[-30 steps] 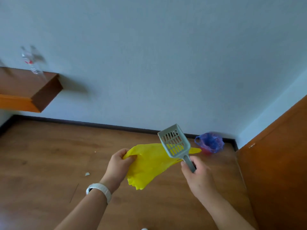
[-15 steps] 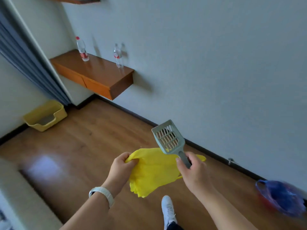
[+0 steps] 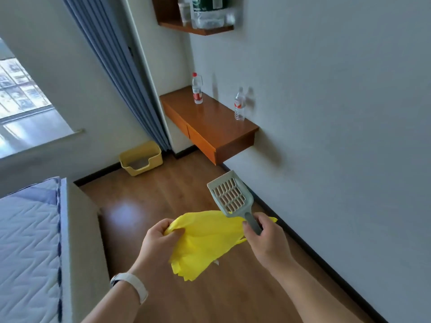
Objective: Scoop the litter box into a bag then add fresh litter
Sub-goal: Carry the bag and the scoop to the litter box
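Yellow bag (image 3: pixel 205 238) in clenched left hand (image 3: pixel 156 243), grey scoop (image 3: pixel 229 198) in clenched right hand (image 3: pixel 265 241); 2 bottles (image 3: pixel 197 88), labels illegible.

Soft daylight comes from a window (image 3: pixel 21 94) far left of the fingers of the left hand (image 3: pixel 157 245). Pale glare marks the floor (image 3: pixel 126 213) just left of them. Bottles (image 3: pixel 239 106) beyond cast faint wall shadows. The edges bend and the top shelf (image 3: pixel 198 27) is blurred.

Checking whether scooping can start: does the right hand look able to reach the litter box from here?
Probably not yet. The litter box sits in the far corner by the curtain, well beyond the right hand, which grips the scoop. Bare floor lies between.
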